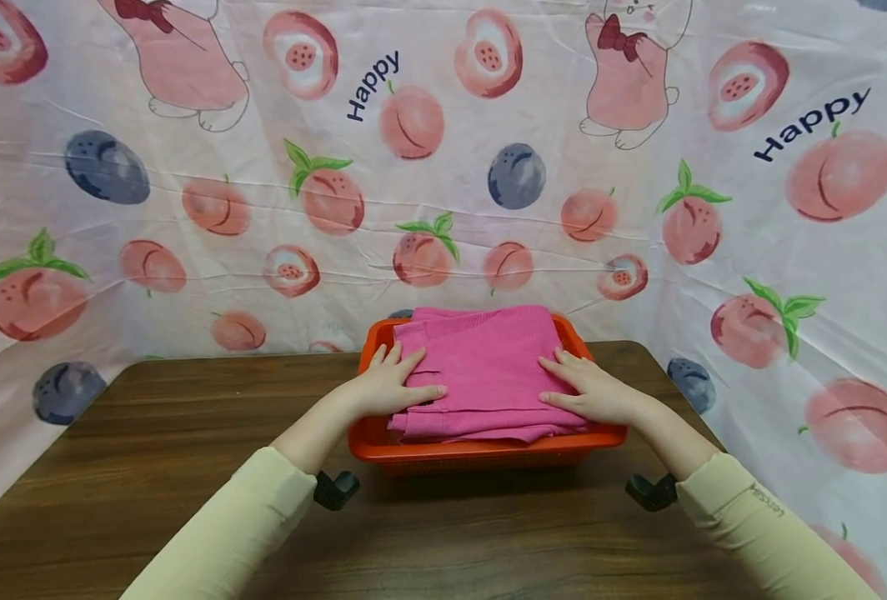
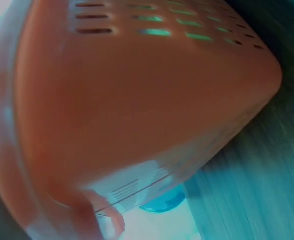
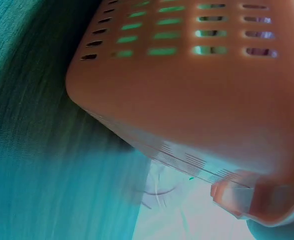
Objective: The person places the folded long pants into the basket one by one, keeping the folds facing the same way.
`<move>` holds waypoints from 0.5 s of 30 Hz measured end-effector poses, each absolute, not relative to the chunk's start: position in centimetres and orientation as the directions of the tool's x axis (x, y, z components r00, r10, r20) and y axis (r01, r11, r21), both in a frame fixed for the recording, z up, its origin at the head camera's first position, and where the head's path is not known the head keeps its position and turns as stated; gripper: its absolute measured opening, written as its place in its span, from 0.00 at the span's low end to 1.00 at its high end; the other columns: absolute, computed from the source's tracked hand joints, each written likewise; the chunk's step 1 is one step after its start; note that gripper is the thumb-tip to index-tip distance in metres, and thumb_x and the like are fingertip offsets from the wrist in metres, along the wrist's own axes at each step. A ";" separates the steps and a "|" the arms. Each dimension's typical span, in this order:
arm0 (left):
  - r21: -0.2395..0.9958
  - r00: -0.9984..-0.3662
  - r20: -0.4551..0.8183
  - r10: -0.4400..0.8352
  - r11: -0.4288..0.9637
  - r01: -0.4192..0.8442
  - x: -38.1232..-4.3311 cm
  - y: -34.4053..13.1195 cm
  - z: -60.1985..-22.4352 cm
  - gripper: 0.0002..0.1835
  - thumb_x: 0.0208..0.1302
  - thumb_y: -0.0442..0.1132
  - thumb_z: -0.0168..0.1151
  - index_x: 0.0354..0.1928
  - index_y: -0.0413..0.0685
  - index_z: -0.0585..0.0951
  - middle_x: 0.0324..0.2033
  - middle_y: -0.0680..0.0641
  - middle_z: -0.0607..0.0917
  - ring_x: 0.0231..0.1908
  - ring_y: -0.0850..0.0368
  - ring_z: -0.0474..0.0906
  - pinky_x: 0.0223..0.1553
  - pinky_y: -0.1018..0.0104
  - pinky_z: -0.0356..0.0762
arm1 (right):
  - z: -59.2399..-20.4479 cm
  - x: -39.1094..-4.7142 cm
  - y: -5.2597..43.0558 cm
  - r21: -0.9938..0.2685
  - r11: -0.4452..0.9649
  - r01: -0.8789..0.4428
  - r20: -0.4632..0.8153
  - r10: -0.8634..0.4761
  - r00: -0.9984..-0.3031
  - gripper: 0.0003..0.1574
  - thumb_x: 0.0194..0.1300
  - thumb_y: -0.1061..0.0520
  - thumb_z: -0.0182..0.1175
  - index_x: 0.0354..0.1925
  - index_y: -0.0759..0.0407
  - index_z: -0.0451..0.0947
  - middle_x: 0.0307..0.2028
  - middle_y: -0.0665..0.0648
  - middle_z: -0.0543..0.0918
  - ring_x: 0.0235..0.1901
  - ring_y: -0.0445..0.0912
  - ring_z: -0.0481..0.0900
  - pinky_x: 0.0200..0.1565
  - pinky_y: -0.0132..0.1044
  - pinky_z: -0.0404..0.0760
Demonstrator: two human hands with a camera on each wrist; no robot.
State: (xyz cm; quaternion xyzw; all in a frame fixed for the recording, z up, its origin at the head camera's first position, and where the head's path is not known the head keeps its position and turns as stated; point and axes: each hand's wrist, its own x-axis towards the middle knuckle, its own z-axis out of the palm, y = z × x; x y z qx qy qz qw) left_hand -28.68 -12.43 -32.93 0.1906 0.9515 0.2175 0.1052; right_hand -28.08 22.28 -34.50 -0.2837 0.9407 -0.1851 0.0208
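Note:
A folded pink garment [image 1: 488, 358] lies in an orange-red plastic basket [image 1: 481, 452], its stacked layers showing at the near edge. From the left, my left hand [image 1: 383, 387] reaches over the rim and rests on the cloth with its fingers spread. My right hand [image 1: 597, 392] lies on the opposite side of the garment, fingers likewise spread and fairly straight. Both wrist views look at the outside of the basket: its slotted wall [image 2: 137, 95] fills the left one, and a similar slotted wall [image 3: 186, 100] fills the right. Neither hand shows clearly in those close views.
The basket stands near the back of a dark wood-grain table [image 1: 211, 450]. Behind and on both sides hangs a pale curtain [image 1: 443, 200] printed with peaches, blueberries and cartoon figures. A dark camera mount [image 1: 336, 490] sits under the left wrist, another mount [image 1: 651, 492] under the right.

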 end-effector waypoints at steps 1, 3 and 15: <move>0.456 -0.903 -0.120 0.411 0.831 0.318 -28.7 -12.5 -33.0 0.50 0.59 0.71 0.51 0.75 0.50 0.52 0.72 0.32 0.42 0.70 0.34 0.29 0.64 0.35 0.42 | -34.6 -28.1 22.3 -0.345 0.776 -0.527 0.062 -0.542 -0.838 0.46 0.67 0.38 0.54 0.71 0.63 0.57 0.70 0.74 0.52 0.69 0.65 0.46 0.66 0.61 0.44; 0.451 -0.900 -0.124 0.418 0.832 0.324 -28.7 -12.5 -33.1 0.49 0.60 0.71 0.51 0.75 0.50 0.52 0.72 0.33 0.42 0.70 0.35 0.31 0.65 0.36 0.43 | -34.7 -28.1 22.2 -0.318 0.788 -0.528 0.054 -0.541 -0.840 0.46 0.67 0.37 0.54 0.71 0.62 0.58 0.69 0.73 0.53 0.69 0.64 0.47 0.66 0.60 0.42; 0.440 -0.878 -0.190 0.440 0.837 0.325 -29.3 -12.4 -33.2 0.48 0.61 0.70 0.50 0.76 0.53 0.50 0.73 0.34 0.42 0.68 0.31 0.47 0.63 0.37 0.51 | -34.4 -28.2 21.7 -0.258 0.818 -0.515 -0.054 -0.544 -0.837 0.45 0.69 0.34 0.48 0.69 0.64 0.61 0.67 0.72 0.60 0.68 0.62 0.54 0.66 0.60 0.37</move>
